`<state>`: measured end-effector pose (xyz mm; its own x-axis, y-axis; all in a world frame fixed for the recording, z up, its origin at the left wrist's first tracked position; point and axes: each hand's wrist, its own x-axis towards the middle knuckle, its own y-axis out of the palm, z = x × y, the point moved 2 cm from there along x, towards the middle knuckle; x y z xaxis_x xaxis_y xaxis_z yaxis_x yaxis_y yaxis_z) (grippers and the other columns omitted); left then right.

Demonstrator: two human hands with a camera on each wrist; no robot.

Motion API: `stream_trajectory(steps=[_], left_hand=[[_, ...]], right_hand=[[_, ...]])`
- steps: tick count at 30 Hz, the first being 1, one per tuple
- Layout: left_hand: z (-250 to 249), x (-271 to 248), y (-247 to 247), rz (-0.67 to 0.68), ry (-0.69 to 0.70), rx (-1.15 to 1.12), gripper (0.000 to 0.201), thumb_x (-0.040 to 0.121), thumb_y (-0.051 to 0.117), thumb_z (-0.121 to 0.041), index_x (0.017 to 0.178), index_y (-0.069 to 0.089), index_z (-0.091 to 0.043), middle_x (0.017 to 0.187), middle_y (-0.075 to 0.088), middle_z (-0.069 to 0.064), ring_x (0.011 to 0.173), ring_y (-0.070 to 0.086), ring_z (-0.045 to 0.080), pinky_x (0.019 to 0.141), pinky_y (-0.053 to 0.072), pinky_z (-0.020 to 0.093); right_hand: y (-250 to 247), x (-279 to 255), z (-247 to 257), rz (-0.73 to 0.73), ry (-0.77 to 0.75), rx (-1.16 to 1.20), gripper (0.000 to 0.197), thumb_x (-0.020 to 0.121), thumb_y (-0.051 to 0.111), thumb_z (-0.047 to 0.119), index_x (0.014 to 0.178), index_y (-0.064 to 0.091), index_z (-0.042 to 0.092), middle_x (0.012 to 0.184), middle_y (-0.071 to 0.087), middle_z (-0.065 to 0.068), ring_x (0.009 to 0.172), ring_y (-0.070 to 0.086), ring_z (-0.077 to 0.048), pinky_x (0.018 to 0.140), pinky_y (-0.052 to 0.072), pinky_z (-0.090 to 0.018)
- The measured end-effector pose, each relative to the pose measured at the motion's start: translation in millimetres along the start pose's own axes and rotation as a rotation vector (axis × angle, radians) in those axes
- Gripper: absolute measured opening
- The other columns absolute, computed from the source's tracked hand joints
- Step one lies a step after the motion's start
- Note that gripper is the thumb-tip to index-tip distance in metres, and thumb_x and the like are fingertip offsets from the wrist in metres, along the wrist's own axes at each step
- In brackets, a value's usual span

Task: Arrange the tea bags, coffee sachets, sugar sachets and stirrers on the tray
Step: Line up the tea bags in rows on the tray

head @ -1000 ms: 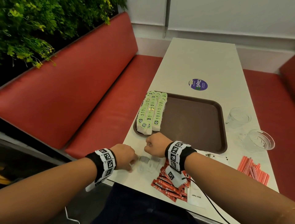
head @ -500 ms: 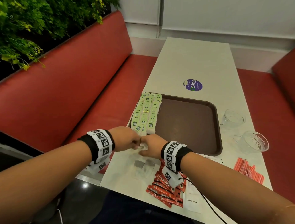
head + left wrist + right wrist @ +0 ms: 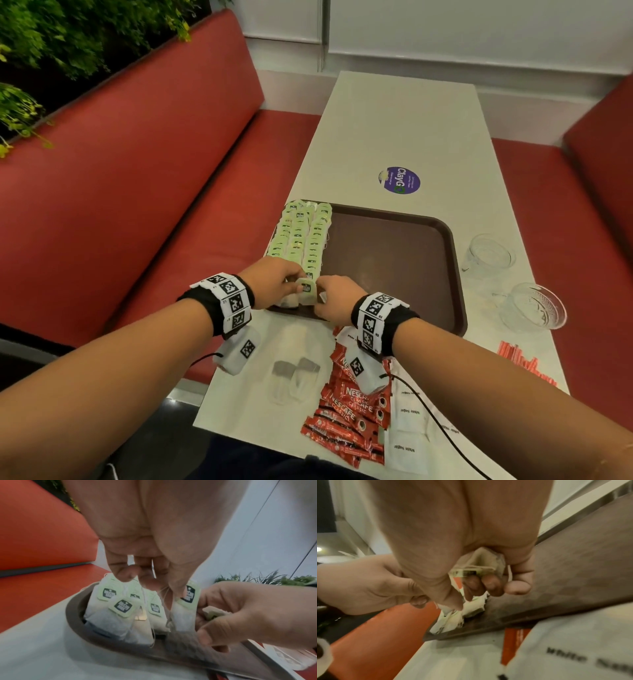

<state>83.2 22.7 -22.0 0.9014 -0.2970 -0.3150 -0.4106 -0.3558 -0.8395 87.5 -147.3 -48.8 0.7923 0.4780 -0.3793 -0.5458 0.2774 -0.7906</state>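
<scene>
Rows of green-tagged tea bags [image 3: 301,236] fill the left side of the brown tray [image 3: 394,260]. At the tray's near left corner my left hand [image 3: 277,284] pinches the top of a tea bag [image 3: 185,609] and holds it upright against the nearest row. Beside it my right hand [image 3: 337,294] is curled round a second, folded tea bag [image 3: 481,563]. Two more tea bags [image 3: 294,377] lie on the table near me. Red coffee sachets [image 3: 349,411] and white sugar sachets [image 3: 407,428] lie under my right wrist. Red stirrers [image 3: 524,363] lie at the right edge.
Two glass cups [image 3: 486,257] [image 3: 534,308] stand right of the tray. A round purple sticker [image 3: 399,180] is on the white table [image 3: 404,130] beyond the tray. A red bench [image 3: 137,205] runs along the left, and the tray's right part is bare.
Both hands have moved forward from the loose tea bags on the near table to the tray's near left corner, each carrying a tea bag.
</scene>
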Motion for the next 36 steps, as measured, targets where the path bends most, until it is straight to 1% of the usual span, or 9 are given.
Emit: stream_trajectory(steps=[4, 10, 13, 15, 18, 25, 30, 33, 36], left_hand=[[3, 26, 10, 0.041, -0.051, 0.092, 0.02, 0.096, 0.061, -0.028, 0.113, 0.068, -0.022, 0.094, 0.067, -0.002, 0.086, 0.059, 0.017, 0.076, 0.047, 0.027], [4, 44, 17, -0.025, -0.141, 0.12, 0.024, 0.089, 0.069, -0.034, 0.112, 0.064, -0.028, 0.097, 0.067, -0.007, 0.092, 0.062, 0.016, 0.083, 0.051, 0.031], [1, 41, 17, -0.095, -0.107, 0.122, 0.023, 0.087, 0.07, -0.036, 0.107, 0.06, -0.028, 0.097, 0.062, -0.009, 0.092, 0.06, 0.017, 0.082, 0.05, 0.034], [-3, 36, 21, -0.039, -0.008, 0.145, 0.024, 0.084, 0.072, -0.038, 0.102, 0.06, -0.029, 0.101, 0.058, -0.008, 0.093, 0.058, 0.017, 0.081, 0.049, 0.033], [-5, 31, 30, 0.057, 0.111, 0.295, 0.035, 0.08, 0.076, -0.042, 0.109, 0.062, -0.029, 0.11, 0.053, -0.006, 0.098, 0.055, 0.018, 0.081, 0.048, 0.033], [-1, 37, 28, -0.042, 0.116, 0.308, 0.037, 0.084, 0.072, -0.042, 0.117, 0.063, -0.028, 0.119, 0.053, -0.007, 0.103, 0.058, 0.019, 0.083, 0.048, 0.032], [-5, 41, 23, -0.079, 0.168, 0.288, 0.034, 0.082, 0.073, -0.041, 0.11, 0.065, -0.024, 0.118, 0.056, -0.006, 0.107, 0.053, 0.019, 0.088, 0.048, 0.039], [-11, 39, 21, -0.119, 0.258, 0.119, 0.033, 0.079, 0.078, -0.037, 0.106, 0.067, -0.021, 0.112, 0.057, -0.005, 0.103, 0.051, 0.016, 0.087, 0.045, 0.034], [-12, 37, 19, -0.143, 0.31, 0.053, 0.018, 0.083, 0.076, -0.031, 0.099, 0.073, -0.023, 0.105, 0.062, -0.007, 0.101, 0.054, 0.015, 0.087, 0.045, 0.037]], right_hand=[[0, 7, -20, 0.026, 0.125, -0.001, 0.031, 0.091, 0.058, 0.022, 0.121, 0.059, 0.017, 0.12, 0.064, -0.006, 0.107, 0.061, -0.027, 0.089, 0.053, -0.036], [1, 15, -27, 0.079, 0.145, 0.034, 0.046, 0.091, 0.054, 0.017, 0.137, 0.054, 0.02, 0.133, 0.061, -0.005, 0.117, 0.059, -0.026, 0.097, 0.051, -0.035], [1, 17, -27, 0.092, 0.138, 0.045, 0.049, 0.091, 0.053, 0.017, 0.139, 0.051, 0.022, 0.135, 0.06, -0.005, 0.119, 0.059, -0.026, 0.098, 0.051, -0.037], [2, 17, -26, 0.093, 0.123, 0.047, 0.049, 0.089, 0.054, 0.017, 0.138, 0.051, 0.023, 0.132, 0.062, -0.004, 0.117, 0.059, -0.027, 0.097, 0.051, -0.038], [1, 17, -26, 0.099, 0.096, 0.05, 0.046, 0.089, 0.056, 0.016, 0.134, 0.052, 0.023, 0.127, 0.064, -0.005, 0.113, 0.061, -0.028, 0.095, 0.052, -0.039], [-2, 16, -23, 0.107, 0.091, 0.06, 0.048, 0.088, 0.062, 0.02, 0.134, 0.049, 0.018, 0.123, 0.063, -0.006, 0.108, 0.061, -0.026, 0.09, 0.053, -0.036], [-4, 14, -20, 0.079, 0.028, 0.116, 0.055, 0.082, 0.071, 0.012, 0.12, 0.032, 0.011, 0.089, 0.057, -0.006, 0.076, 0.059, -0.022, 0.058, 0.047, -0.032], [-4, 14, -18, 0.025, -0.018, 0.211, 0.053, 0.084, 0.068, 0.007, 0.116, 0.027, 0.01, 0.084, 0.053, -0.007, 0.066, 0.054, -0.019, 0.053, 0.042, -0.03], [-6, 14, -16, -0.034, -0.045, 0.307, 0.044, 0.086, 0.066, 0.01, 0.111, 0.031, 0.008, 0.084, 0.05, -0.004, 0.065, 0.052, -0.014, 0.052, 0.039, -0.026]])
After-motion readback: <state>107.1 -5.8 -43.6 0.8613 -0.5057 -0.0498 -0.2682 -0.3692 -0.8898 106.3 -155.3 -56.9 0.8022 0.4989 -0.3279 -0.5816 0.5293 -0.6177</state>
